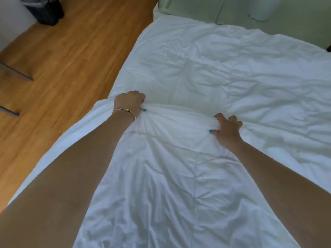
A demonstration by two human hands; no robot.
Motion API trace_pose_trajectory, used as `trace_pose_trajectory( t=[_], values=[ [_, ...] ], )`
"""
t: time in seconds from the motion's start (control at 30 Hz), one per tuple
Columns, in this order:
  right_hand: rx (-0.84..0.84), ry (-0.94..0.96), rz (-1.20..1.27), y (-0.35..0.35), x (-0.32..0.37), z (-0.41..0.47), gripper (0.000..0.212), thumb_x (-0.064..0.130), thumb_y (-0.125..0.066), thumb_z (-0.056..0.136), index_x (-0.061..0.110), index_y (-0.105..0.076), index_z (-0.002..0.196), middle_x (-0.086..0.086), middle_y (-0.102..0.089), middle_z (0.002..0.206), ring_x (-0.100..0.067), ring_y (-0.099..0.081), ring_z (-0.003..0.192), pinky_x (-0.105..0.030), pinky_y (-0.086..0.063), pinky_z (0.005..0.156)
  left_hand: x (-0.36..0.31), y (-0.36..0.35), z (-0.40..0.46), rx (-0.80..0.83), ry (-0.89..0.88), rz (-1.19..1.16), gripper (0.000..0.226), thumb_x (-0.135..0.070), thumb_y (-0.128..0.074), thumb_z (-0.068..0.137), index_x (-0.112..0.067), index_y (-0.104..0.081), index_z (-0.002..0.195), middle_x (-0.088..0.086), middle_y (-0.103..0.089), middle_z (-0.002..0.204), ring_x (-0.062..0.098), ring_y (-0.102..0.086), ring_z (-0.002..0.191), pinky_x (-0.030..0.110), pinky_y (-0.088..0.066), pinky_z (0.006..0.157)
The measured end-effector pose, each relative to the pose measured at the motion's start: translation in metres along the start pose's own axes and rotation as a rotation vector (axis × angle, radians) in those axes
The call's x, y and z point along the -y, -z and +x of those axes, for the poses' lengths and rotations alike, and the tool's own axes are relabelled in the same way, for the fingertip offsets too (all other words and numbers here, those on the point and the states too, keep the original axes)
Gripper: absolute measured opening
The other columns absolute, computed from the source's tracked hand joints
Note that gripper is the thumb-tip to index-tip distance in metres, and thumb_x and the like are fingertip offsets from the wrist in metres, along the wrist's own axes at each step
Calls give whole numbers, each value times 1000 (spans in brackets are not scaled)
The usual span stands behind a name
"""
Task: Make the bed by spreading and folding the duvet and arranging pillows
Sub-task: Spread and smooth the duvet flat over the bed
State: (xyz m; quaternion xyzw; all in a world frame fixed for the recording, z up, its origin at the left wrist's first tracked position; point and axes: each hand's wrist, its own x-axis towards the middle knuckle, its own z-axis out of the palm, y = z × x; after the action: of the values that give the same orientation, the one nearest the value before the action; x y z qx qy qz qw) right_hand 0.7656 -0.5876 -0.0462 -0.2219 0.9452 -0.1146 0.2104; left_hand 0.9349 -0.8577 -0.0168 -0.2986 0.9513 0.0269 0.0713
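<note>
The white duvet (206, 77) covers the bed across centre and right of frame; the left hand (129, 102) and right hand (228, 129) each grip a bunched ridge mid-frame. This appears to be the spreading or folding step. The next move likely requires an even, simultaneous pull.

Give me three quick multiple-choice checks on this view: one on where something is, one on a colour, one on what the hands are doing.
1. Where is the wooden floor relative to the bed?
A. left of it
B. right of it
C. not in view

2. What colour is the duvet?
A. grey
B. white
C. blue

3. What is the state of the two hands?
A. both flat and open
B. only one grips
C. both grip the duvet

Answers:
1. A, the planks run along the bed's left edge.
2. B, the whole cover is white.
3. C, the left hand and right hand each bunch fabric in curled fingers.
</note>
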Motion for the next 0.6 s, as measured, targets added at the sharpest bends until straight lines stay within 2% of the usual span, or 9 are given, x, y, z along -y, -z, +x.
trace_pose_trajectory(
  t=[0.07,0.13,0.2,0.23,0.27,0.3,0.37,0.43,0.6],
  values=[
    [-108,-13,85,6,-2,5,46,22,-64,90,24,-43,132,-17,-29,126,-35,-27,117,-42,-31,101,-7,10,9,-110,-21,-81,20,0,-53,83,-13,-57,97,10,-56,102,35,-59,87,32,-33,64],
    [-180,-75,214,2,-5,2,56,22,-70,85,25,-40,132,-15,-26,129,-35,-27,119,-44,-36,103,-21,4,17,-110,1,-185,30,3,-51,82,-12,-56,108,14,-51,112,36,-56,88,35,-38,66],
    [-233,-148,365,-6,-15,-3,83,28,-78,76,31,-27,142,-13,-16,142,-35,-22,128,-43,-35,107,-39,-20,20,52,172,-220,51,-20,-50,94,-28,-33,142,12,-28,147,38,-41,125,53,-41,94],
    [-278,-151,392,-13,-22,-5,97,35,-80,73,32,-18,147,-11,-8,150,-35,-16,135,-43,-30,110,-46,-38,15,129,298,-243,60,-39,-40,98,-39,-9,149,6,-5,158,38,-16,142,66,-24,105],
    [-344,-129,338,-21,-31,-6,104,45,-80,71,31,-12,150,-9,-1,156,-35,-10,142,-44,-24,113,-52,-58,8,133,397,-264,64,-55,-27,96,-46,9,147,0,12,160,37,7,146,74,-8,105],
    [-417,-106,214,-30,-40,-6,106,58,-74,72,28,-11,151,-10,0,159,-34,-6,145,-46,-19,115,-56,-75,-2,70,430,-262,65,-67,-18,91,-49,15,145,-2,18,159,37,17,144,77,-1,102],
    [-467,-117,-10,-48,-53,-5,100,76,-47,79,21,-9,153,-12,-8,161,-34,-7,148,-52,-11,119,-59,-95,-20,-25,377,-198,71,-78,-12,83,-51,10,145,0,12,160,39,15,144,78,0,99],
    [-387,-154,-115,-61,-60,8,93,79,-23,82,26,-1,154,-9,-4,162,-32,-1,149,-52,-3,120,-57,-103,-19,-36,344,-140,74,-80,-11,80,-51,4,147,3,6,161,41,9,145,78,-1,99],
    [-287,-107,-190,-69,-69,36,83,72,-21,84,33,-1,154,-3,-3,163,-34,0,149,-52,0,118,-59,-122,4,-67,322,-105,72,-69,-18,86,-42,-3,151,8,2,161,43,4,145,72,-1,107]
  ],
)
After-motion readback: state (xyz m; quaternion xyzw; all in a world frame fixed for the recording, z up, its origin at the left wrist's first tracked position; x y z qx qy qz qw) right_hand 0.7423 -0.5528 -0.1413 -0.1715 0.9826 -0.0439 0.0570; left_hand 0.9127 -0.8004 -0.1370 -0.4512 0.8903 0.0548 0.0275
